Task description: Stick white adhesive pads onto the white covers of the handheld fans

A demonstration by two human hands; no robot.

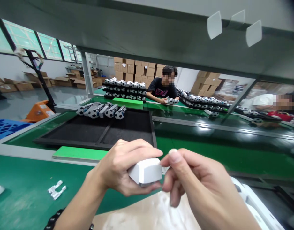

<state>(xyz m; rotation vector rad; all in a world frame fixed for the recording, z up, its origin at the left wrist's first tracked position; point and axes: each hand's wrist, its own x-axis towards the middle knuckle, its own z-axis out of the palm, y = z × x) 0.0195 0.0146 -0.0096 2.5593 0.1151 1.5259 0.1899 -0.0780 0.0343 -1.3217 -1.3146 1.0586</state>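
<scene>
My left hand (pixel 120 163) grips a white plastic housing (pixel 150 171) with rounded edges, fingers over its top and thumb beneath. My right hand (pixel 197 175) is at the housing's right end, thumb and forefinger pinched together with the other fingers curled. Whatever may be in that pinch is too small or hidden to make out. On the green bench to the left lies a small white U-shaped plastic clip (pixel 56 190). A crumpled, pale, partly shiny sheet (pixel 147 214) lies below my hands.
A black tray (pixel 130 131) on the conveyor (pixel 177 143) carries several football-patterned units (pixel 93 111). Stacked trays (pixel 124 89) stand farther back. Across the line, a person (pixel 163 86) handles similar units. White parts (pixel 252 198) lie at lower right; a metal shelf (pixel 147 28) spans overhead.
</scene>
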